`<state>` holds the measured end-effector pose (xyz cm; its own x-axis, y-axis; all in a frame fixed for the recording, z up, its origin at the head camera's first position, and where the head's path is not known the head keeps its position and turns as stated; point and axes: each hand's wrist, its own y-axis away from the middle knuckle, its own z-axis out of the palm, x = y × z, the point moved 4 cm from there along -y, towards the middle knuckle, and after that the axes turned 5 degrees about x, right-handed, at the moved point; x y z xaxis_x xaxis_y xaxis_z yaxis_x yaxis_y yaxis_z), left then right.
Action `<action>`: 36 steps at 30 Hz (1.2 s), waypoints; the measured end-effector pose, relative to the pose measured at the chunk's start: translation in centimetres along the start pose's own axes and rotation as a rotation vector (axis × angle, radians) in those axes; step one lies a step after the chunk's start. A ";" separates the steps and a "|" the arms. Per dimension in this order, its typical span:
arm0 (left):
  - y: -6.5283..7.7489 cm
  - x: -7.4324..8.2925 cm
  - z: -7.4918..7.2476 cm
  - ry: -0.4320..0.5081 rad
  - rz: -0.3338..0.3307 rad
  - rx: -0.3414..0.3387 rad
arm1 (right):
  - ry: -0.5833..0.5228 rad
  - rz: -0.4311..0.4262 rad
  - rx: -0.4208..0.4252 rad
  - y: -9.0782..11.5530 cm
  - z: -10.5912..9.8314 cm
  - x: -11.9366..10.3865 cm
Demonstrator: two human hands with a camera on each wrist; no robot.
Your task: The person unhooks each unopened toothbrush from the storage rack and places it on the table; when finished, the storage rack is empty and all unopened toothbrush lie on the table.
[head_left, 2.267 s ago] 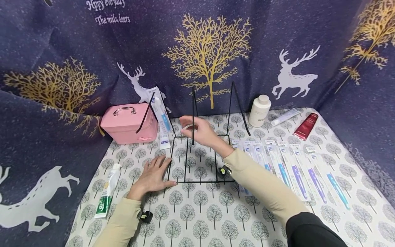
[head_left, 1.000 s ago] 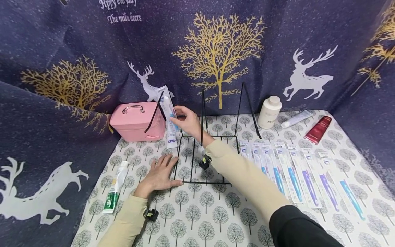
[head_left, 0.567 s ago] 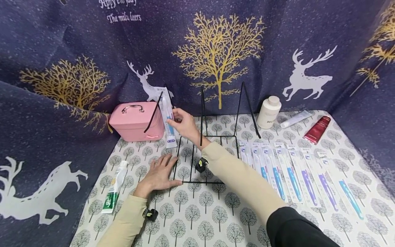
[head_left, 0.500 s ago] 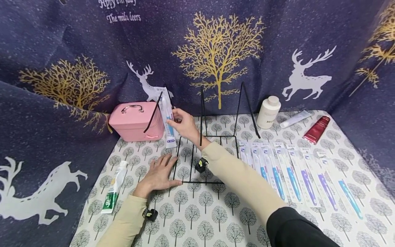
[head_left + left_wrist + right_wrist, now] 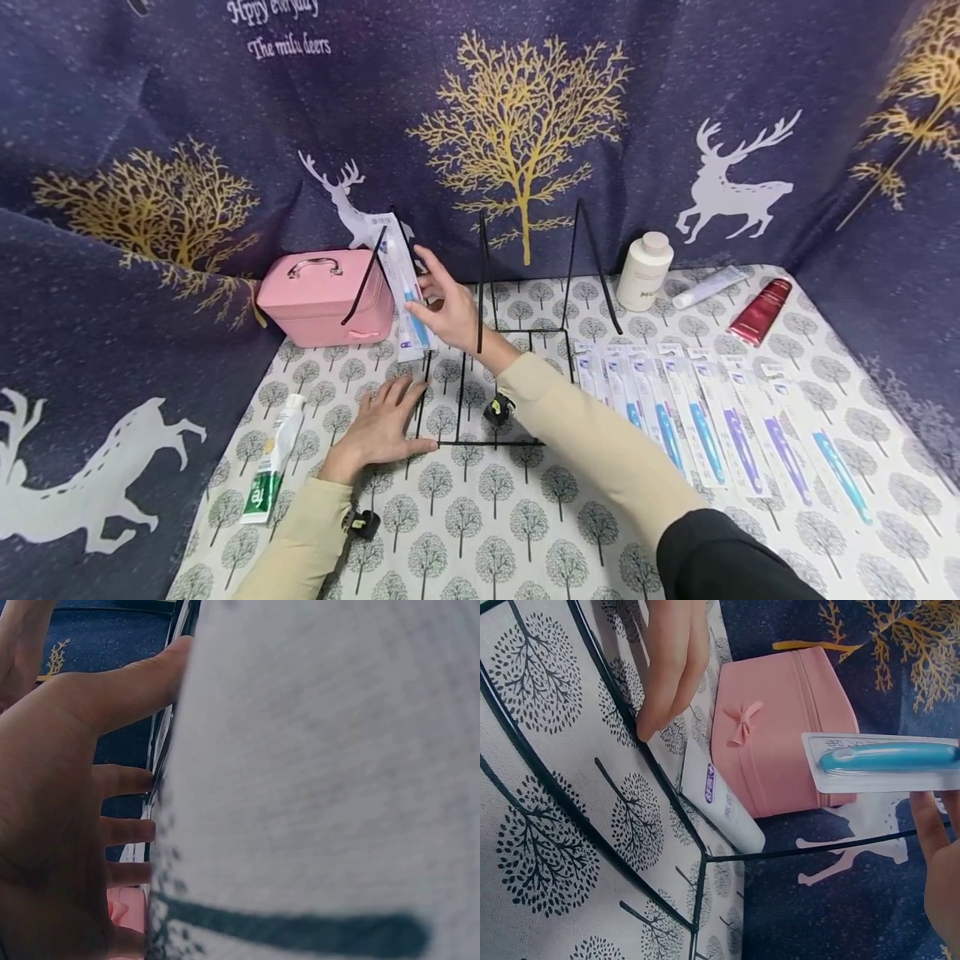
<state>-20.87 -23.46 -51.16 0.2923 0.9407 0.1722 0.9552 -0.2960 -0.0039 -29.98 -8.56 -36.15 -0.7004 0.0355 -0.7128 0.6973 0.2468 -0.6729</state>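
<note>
My right hand (image 5: pixel 450 312) is at the left side of a black wire rack (image 5: pixel 480 443). Its thumb and fingers pinch the edge of a packaged blue toothbrush (image 5: pixel 405 275), while the index finger points up and away. A white toothpaste tube (image 5: pixel 718 799) leans behind the lower end of the package. In the right wrist view the blue handle (image 5: pixel 889 757) shows through clear plastic. My left hand (image 5: pixel 382 425) rests on the tablecloth with spread fingers, at the rack's near left corner. Its thumb lies by the front wire in the left wrist view.
A pink case (image 5: pixel 330 300) stands behind left, and a green-and-white toothpaste tube (image 5: pixel 272 458) lies at left. Several packaged toothbrushes (image 5: pixel 701 417) lie in a row at right. Behind them are a white bottle (image 5: pixel 645 271), a white tube (image 5: pixel 708 287) and a red tube (image 5: pixel 760 311).
My right hand has come left from over the rack to the packaged toothbrush. The package's lower end has swung slightly right. My left hand has stayed in place.
</note>
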 end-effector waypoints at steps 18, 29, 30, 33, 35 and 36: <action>0.1 0.3 -0.4 -0.016 0.012 0.003 | -0.007 -0.077 -0.047 1.9 -0.1 -2.1; 0.2 0.3 -0.2 -0.004 -0.001 -0.019 | -0.004 -0.128 -0.096 3.8 0.9 -0.5; 0.2 0.3 -0.2 -0.002 -0.001 -0.019 | -0.011 -0.140 -0.093 3.9 0.8 -1.0; 0.2 0.2 -0.1 0.000 -0.009 -0.030 | -0.044 -0.193 -0.088 4.2 0.5 -3.0; 0.3 0.2 0.0 0.006 -0.015 -0.042 | -0.068 -0.207 -0.095 4.3 0.2 -4.1; 0.3 0.2 0.0 0.012 -0.017 -0.047 | -0.080 -0.200 -0.107 4.4 0.2 -4.6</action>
<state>-20.51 -23.33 -51.12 0.2753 0.9436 0.1838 0.9566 -0.2879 0.0455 -23.67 -7.80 -35.93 -0.8057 -0.1000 -0.5839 0.5231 0.3424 -0.7805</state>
